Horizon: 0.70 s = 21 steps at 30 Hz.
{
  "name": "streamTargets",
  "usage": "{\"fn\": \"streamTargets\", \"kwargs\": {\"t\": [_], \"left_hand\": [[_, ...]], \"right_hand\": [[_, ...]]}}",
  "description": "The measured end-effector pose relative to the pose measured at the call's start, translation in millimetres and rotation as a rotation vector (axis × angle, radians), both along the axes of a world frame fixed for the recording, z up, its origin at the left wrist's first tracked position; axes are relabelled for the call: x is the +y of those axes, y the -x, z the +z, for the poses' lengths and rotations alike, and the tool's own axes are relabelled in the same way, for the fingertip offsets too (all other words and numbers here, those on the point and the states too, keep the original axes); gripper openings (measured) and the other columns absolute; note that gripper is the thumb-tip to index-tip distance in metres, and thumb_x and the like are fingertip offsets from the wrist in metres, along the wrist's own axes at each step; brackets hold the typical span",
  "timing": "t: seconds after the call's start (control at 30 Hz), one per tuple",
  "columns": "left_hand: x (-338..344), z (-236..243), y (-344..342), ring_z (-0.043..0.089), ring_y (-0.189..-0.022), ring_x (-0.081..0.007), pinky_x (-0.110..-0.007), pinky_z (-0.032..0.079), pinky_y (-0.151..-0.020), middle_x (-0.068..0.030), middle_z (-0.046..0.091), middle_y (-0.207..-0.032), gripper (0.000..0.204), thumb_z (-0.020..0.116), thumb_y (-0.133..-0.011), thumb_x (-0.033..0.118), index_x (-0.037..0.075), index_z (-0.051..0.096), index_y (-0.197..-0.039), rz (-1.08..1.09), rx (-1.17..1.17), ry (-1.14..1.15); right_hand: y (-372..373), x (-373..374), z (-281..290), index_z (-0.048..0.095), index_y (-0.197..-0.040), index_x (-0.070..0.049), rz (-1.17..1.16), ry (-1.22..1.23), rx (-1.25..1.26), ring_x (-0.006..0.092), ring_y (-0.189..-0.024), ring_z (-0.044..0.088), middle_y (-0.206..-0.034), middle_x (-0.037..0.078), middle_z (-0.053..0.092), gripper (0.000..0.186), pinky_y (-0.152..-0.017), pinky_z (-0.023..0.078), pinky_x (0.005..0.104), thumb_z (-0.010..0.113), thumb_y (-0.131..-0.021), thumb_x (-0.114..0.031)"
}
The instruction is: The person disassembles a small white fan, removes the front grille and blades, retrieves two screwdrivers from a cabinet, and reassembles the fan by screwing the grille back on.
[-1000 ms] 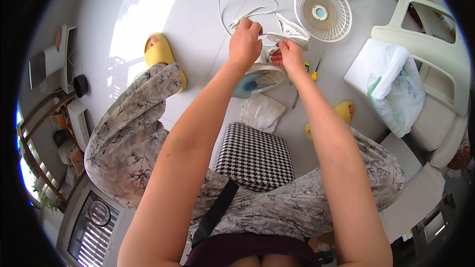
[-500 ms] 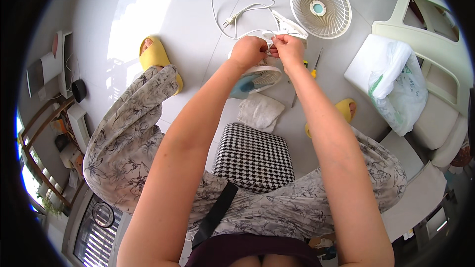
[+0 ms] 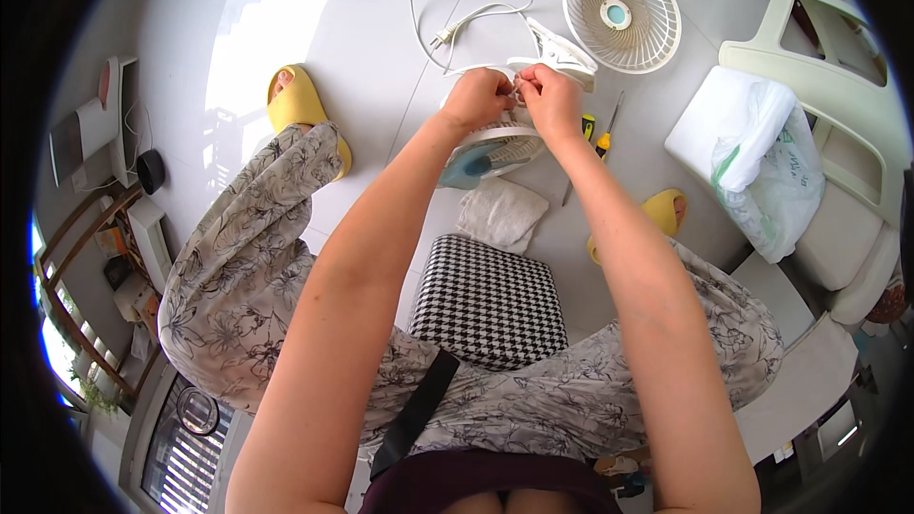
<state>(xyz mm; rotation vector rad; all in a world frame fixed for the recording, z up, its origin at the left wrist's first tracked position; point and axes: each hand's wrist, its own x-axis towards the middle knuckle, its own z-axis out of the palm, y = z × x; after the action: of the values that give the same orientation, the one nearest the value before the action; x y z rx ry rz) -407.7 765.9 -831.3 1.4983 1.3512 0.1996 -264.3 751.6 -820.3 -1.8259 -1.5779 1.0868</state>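
A small white clip fan with blue blades (image 3: 473, 163) lies tilted on the floor ahead of me, its white clip (image 3: 564, 55) on the far side. Above its back, my left hand (image 3: 479, 99) and my right hand (image 3: 555, 103) meet, thumbs and fingertips pinched together. Something small and pale sits between the fingertips, too hidden to name. The fan's round white grille (image 3: 657, 38) lies apart, at the far right. A white power cord with a plug (image 3: 441, 38) loops over the floor beyond my hands.
A yellow-handled screwdriver (image 3: 604, 143) lies right of the fan. Nearer me are a folded grey cloth (image 3: 503, 214) and a houndstooth stool (image 3: 487, 300). At the right a pale chair (image 3: 828, 43) stands by a plastic bag (image 3: 785, 181). Yellow slippers (image 3: 297, 100) are on my feet.
The fan's blade side has tipped slightly, and its clip and the grille appear shifted a little to the right. Both hands stay close together, with the fingertips slightly rearranged.
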Motion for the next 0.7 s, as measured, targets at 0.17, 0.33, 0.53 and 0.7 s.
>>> {"fn": "streamTargets", "kwargs": {"t": [0.17, 0.33, 0.53, 0.7], "left_hand": [[0.1, 0.3, -1.8, 0.059, -0.063, -0.0161, -0.029, 0.047, -0.062, -0.0115, 0.065, -0.074, 0.019, 0.067, -0.07, 0.011, -0.003, 0.065, -0.083, 0.005, -0.027, 0.121], [2.1, 1.4, -5.7, 0.057, -0.062, -0.013, -0.028, 0.046, -0.061, -0.0096, 0.065, -0.072, 0.019, 0.068, -0.072, 0.011, -0.003, 0.065, -0.085, 0.066, -0.025, 0.199], [0.5, 2.8, -2.1, 0.056, -0.06, -0.0127, -0.027, 0.046, -0.058, -0.0081, 0.064, -0.07, 0.019, 0.068, -0.074, 0.011, -0.003, 0.065, -0.086, 0.072, -0.025, 0.193], [-4.4, -5.5, -2.1, 0.054, -0.054, -0.0119, -0.027, 0.045, -0.053, -0.0089, 0.064, -0.068, 0.018, 0.067, -0.073, 0.01, -0.003, 0.065, -0.085, 0.111, -0.079, 0.186]], "right_hand": [[-0.6, 3.3, 5.9, 0.064, -0.08, -0.004, 0.055, -0.003, -0.026, 0.0285, -0.066, 0.062, -0.071, 0.014, 0.064, 0.008, -0.061, 0.048, 0.0346, 0.065, -0.074, -0.01], [-3.0, -8.9, -20.6, 0.066, -0.079, -0.004, -0.258, 0.209, 0.189, 0.0282, -0.067, 0.062, -0.071, 0.014, 0.064, 0.011, -0.062, 0.048, 0.0342, 0.066, -0.074, -0.013], [7.1, -10.9, -4.9, 0.065, -0.083, -0.002, -0.184, 0.111, -0.109, 0.0176, -0.062, 0.062, -0.073, 0.01, 0.066, 0.018, -0.059, 0.048, 0.0296, 0.068, -0.076, -0.018], [8.6, -16.2, -4.0, 0.066, -0.083, -0.003, -0.27, 0.132, -0.044, 0.0191, -0.063, 0.062, -0.073, 0.01, 0.066, 0.018, -0.06, 0.047, 0.03, 0.068, -0.076, -0.02]]}}
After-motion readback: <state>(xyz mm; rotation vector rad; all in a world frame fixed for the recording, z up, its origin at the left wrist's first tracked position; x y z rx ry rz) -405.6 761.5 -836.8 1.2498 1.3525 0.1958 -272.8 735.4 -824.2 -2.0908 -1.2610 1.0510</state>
